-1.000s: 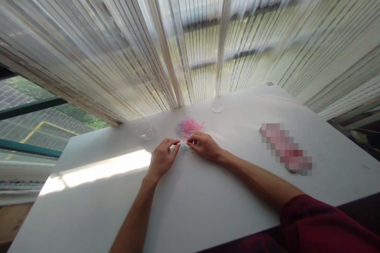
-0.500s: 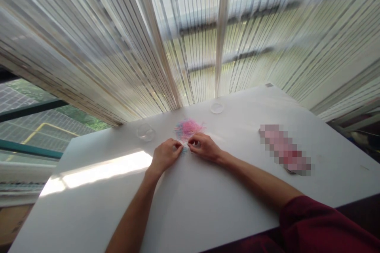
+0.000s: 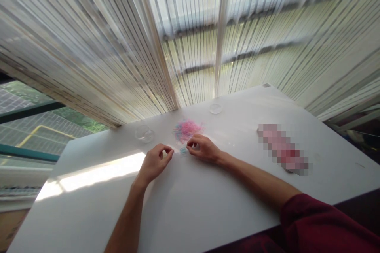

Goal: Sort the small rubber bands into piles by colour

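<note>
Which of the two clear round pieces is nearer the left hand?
The clear round piece left of the pink-and-blue pile, beyond the left hand; the other clear piece lies right of the pile, farther from that hand.

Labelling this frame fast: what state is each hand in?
Left hand: closed, pinching; holding can't be told.
Right hand: closed, pinching beside blue pieces; holding can't be told.

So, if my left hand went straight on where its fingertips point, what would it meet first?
Probably the small pale-blue cluster on the table, just short of your right hand, though depth is unclear.
</note>
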The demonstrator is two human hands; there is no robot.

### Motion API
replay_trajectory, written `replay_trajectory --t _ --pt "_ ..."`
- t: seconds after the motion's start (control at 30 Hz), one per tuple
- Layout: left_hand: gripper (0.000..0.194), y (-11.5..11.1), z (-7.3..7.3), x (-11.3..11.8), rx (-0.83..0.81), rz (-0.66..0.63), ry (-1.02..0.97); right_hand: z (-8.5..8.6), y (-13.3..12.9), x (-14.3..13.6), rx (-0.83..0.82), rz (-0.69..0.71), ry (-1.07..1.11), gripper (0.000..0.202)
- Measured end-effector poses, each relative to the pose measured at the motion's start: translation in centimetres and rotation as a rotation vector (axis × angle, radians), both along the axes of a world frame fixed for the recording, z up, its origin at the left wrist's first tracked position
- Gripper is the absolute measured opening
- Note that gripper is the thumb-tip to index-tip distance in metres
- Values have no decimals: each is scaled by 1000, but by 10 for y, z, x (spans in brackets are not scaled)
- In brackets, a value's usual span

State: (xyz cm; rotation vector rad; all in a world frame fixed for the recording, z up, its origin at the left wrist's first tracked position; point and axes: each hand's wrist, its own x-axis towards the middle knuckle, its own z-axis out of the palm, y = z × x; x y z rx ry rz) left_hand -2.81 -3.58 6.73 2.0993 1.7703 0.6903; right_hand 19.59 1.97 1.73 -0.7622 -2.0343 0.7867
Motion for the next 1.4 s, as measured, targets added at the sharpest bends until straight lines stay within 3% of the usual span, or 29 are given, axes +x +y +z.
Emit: replay_trajectory --t 0.23,0.4,0.7,0.83,1.07,1.4 --pt "11 -41 -4 2 -126 -233 -7 9 -8 0 10 38 -107 5" --pt "14 -52 -16 8 -131 -330 -14 8 -30 -2 -95 27 -236 6" --pt "19 -49 -37 9 138 -209 -125 -2 -40 -4 70 -56 -291 5" --pt "17 -47 -39 11 166 -148 -69 -5 -41 -2 98 -56 -261 9" --pt "18 -48 -47 12 173 -150 9 -7 -42 -2 104 -58 -254 12" --pt "20 -50 -43 13 169 -209 -5 -8 -40 -5 116 -63 -279 5"
